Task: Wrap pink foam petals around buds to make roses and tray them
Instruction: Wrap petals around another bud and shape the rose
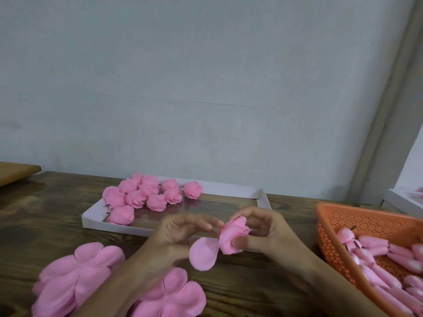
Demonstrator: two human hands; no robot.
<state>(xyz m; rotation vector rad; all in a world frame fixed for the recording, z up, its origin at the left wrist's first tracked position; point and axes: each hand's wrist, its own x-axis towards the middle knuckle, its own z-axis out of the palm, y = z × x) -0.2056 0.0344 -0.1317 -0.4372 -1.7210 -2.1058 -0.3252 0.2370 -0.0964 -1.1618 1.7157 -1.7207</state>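
**A:** Where's the rose (233,236) being kept?

**B:** It's held above the counter (57,213), pinched in the right hand (263,232) grip. A loose petal (203,253) is gripped by the left hand (178,234). The tray (96,221) is set just behind.

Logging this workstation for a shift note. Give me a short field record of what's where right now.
hands: left hand and right hand both grip a half-wrapped rose, one petal hanging loose
tray: white tray behind the hands, about eleven finished roses at its left end
basket: orange basket to the right, holding buds
petals: petal stacks near left, on the wooden table
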